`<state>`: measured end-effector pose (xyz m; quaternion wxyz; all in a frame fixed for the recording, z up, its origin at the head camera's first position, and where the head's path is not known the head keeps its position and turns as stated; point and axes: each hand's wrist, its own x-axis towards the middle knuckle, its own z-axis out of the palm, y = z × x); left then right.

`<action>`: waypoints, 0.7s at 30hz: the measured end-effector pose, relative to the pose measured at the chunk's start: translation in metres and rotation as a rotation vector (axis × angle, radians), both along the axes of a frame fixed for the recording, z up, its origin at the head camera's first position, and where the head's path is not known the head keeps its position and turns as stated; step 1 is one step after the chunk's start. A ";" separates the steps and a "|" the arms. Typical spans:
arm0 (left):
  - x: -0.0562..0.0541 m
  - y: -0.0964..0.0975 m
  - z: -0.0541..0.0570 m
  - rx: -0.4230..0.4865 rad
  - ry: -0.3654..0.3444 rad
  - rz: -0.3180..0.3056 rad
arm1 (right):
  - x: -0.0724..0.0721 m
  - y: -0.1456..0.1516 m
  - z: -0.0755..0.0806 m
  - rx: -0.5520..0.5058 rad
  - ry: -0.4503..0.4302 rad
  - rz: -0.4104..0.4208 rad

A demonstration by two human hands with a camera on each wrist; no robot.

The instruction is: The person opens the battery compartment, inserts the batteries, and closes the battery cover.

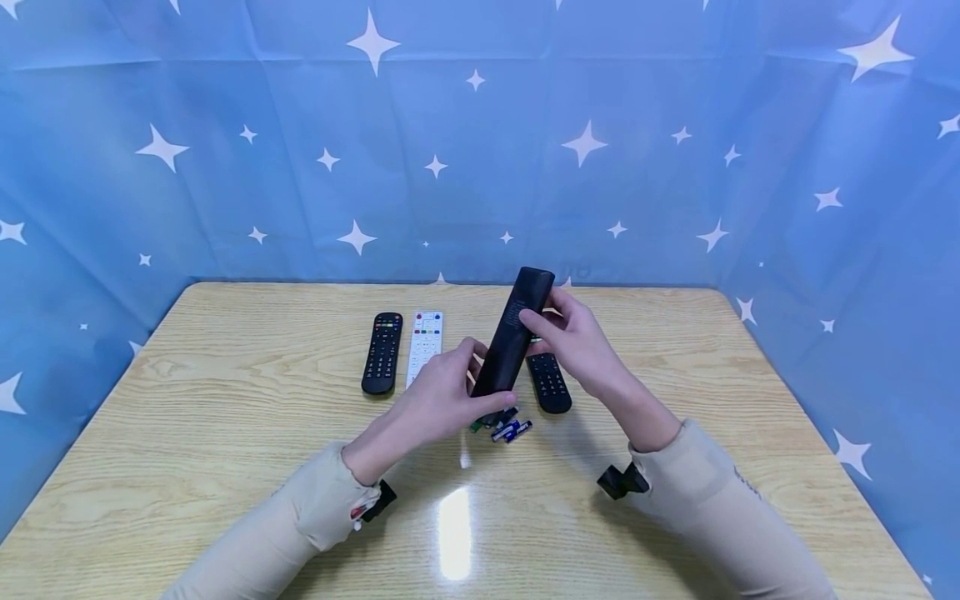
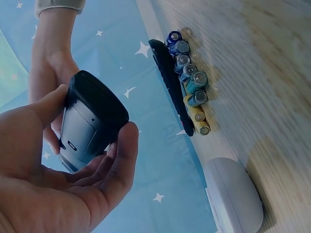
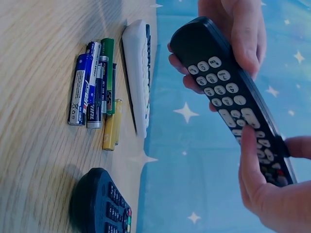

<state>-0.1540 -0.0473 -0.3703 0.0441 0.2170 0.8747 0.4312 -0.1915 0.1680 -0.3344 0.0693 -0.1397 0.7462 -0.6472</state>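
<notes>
A black remote control is held tilted above the table, its printed back facing the head camera. My left hand grips its lower end, thumb on the back and fingers around the side. Near the upper end my right hand holds it, with the thumb on the back. White buttons cover the remote's front in the right wrist view, where a right finger touches them. Its end face shows in the left wrist view. Below lie several batteries, blue, green and yellow, side by side on the table.
On the wooden table, a black remote and a white remote lie left of the hands. Another black remote lies under the right hand. A blue star-patterned curtain stands behind the table and at its sides.
</notes>
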 end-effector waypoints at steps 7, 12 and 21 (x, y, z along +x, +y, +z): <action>0.002 0.000 0.001 0.005 -0.002 -0.001 | -0.003 0.001 -0.001 -0.008 -0.004 -0.012; 0.003 -0.001 0.003 0.019 -0.021 -0.008 | -0.005 0.002 -0.002 -0.023 0.002 -0.027; 0.002 -0.001 0.002 0.034 -0.019 0.016 | -0.008 0.002 -0.003 -0.075 -0.026 -0.043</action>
